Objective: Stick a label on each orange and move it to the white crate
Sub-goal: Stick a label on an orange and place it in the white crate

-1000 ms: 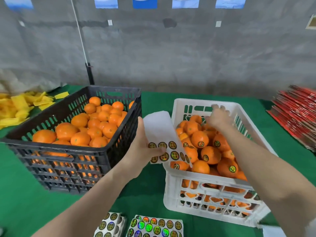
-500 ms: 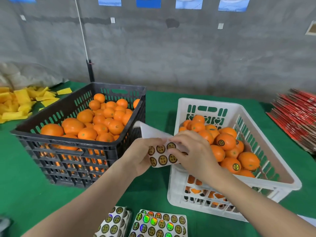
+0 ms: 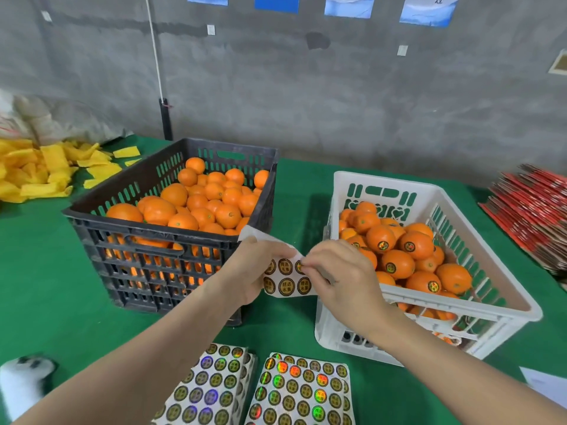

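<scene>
A black crate (image 3: 147, 234) on the left holds several unlabelled oranges (image 3: 199, 204). To the right, a white crate (image 3: 478, 289) holds several oranges with round labels (image 3: 395, 265). Between the two crates my left hand (image 3: 254, 271) grips a curled label sheet (image 3: 287, 279) by its left side. My right hand (image 3: 340, 274) pinches one round label at the sheet's upper right with thumb and forefinger. Neither hand holds an orange.
Two stacks of holographic label sheets (image 3: 294, 391) lie at the near table edge on the green cloth (image 3: 46, 286). Yellow foam pieces (image 3: 40, 170) are piled at far left, red flat boxes (image 3: 534, 210) at far right. A white object (image 3: 21, 381) sits at bottom left.
My right hand left the white crate, came back to the label sheet and now pinches a label. My left hand lowered the sheet a little.
</scene>
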`<state>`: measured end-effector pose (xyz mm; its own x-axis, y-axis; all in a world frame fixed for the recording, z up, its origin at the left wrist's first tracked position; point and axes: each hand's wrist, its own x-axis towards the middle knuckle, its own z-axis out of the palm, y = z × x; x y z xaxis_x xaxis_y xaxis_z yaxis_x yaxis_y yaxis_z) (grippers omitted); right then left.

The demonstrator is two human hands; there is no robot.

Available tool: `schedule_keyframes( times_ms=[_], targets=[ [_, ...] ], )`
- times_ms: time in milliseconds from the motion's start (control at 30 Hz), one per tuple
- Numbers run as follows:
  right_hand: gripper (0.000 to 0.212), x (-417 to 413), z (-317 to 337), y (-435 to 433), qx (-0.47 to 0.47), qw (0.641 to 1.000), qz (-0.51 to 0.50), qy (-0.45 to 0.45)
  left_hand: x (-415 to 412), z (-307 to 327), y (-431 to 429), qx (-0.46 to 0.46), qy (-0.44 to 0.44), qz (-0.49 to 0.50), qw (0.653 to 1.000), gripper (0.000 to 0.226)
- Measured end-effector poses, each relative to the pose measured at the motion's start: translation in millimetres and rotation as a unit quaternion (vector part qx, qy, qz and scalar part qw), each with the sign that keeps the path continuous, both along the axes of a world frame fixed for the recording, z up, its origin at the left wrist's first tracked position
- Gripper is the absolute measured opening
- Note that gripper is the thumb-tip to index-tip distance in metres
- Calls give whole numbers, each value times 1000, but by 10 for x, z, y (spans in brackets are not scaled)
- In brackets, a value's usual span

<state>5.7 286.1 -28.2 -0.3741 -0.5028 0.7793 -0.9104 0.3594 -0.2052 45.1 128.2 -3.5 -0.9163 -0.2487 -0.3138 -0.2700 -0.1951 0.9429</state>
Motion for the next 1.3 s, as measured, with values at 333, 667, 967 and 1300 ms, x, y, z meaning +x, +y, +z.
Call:
schedule_keyframes(
  times_ms=[333,667,967,1300],
  targets=[
    [44,191,259,-113,-61,969,95,-222,239,-143,-245,-38,85,-163,982,25],
    [69,-36,458,-416,5,836,141,-531,239,87,-864,-172,162,-258,937,26],
    [73,-54,251,-528,16,802,119,-585,-974,-222,-2183,-661,-146,-189,711,22],
    [77,24,-573,-378,181,801,9,-570,-1131,-354,-2329,-694,-174,-225,661,24]
  ],
)
